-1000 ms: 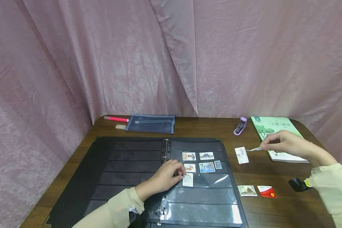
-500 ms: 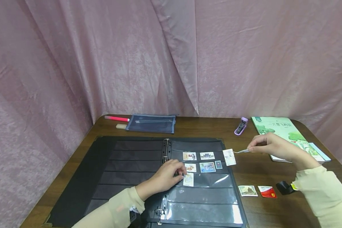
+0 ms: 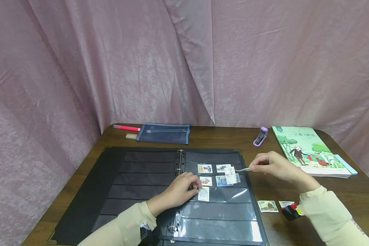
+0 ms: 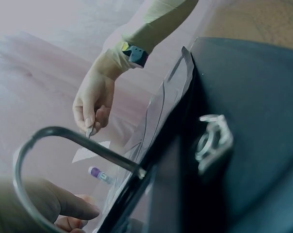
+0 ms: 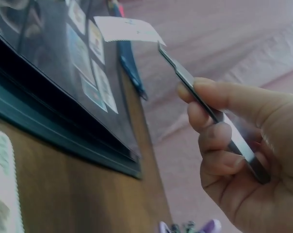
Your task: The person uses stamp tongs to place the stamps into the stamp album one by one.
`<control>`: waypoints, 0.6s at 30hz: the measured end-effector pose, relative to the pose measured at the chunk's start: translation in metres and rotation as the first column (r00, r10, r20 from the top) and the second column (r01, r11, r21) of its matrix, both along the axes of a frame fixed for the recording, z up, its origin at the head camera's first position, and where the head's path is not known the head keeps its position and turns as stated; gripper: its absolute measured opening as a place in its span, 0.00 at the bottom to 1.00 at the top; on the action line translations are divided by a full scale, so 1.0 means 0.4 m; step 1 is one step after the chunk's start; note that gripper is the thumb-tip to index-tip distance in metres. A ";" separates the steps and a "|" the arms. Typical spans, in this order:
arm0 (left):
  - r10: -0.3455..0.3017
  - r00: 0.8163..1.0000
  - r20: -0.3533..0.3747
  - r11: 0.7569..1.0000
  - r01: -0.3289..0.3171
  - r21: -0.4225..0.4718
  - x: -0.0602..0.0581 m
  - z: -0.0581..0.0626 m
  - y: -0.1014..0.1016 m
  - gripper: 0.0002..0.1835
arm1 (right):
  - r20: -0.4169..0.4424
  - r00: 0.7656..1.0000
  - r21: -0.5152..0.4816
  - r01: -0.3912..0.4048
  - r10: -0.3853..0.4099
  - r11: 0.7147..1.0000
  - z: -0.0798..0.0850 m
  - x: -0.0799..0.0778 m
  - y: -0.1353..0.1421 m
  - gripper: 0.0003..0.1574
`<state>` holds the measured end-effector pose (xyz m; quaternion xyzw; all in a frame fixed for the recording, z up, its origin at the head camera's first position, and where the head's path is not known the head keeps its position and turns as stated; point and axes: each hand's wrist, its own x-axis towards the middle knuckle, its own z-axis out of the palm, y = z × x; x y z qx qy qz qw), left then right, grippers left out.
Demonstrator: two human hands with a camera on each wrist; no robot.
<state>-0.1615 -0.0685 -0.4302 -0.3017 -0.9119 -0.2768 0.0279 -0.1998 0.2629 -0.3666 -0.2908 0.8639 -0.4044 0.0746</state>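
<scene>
My right hand (image 3: 272, 166) holds metal tweezers (image 5: 185, 76) between thumb and fingers. At their tips is a pale stamp (image 5: 127, 30), over the album's right page and overlapping several stamps in the head view. My left hand (image 3: 179, 190) rests on the open black stamp album (image 3: 141, 196), fingertips right at the left edge of a pale stamp (image 3: 204, 194) in the third row; I cannot tell whether they pinch anything. Two upper rows carry other stamps, among them one with an orange picture (image 3: 205, 181). A metal binder ring (image 4: 98, 151) arches beside the left hand.
On the table right of the album lie a landscape stamp (image 3: 268, 206) and a red-and-white stamp (image 3: 286, 204), the latter partly covered by a black wrist device (image 3: 290, 212). Behind are a purple clip-like object (image 3: 260, 136), a green book (image 3: 310, 150), a blue mesh pouch (image 3: 163, 133) and a red pen (image 3: 127, 128).
My right hand has moved left with the tweezers, carrying the pale stamp from above the table to over the album's right page. The left hand has stayed in place.
</scene>
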 end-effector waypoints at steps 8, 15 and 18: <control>-0.008 1.000 -0.002 1.000 0.008 0.005 0.001 0.004 0.001 0.08 | 0.039 0.994 0.028 0.102 -0.103 0.994 -0.023 0.015 -0.042 0.11; -0.003 1.000 0.007 1.000 0.003 0.011 0.002 0.005 0.001 0.07 | 0.079 0.987 0.033 0.135 -0.137 0.990 -0.040 0.032 -0.069 0.12; 0.001 1.000 0.008 1.000 -0.001 0.010 0.003 0.005 0.002 0.07 | 0.092 0.987 0.021 0.131 -0.132 0.991 -0.049 0.040 -0.080 0.12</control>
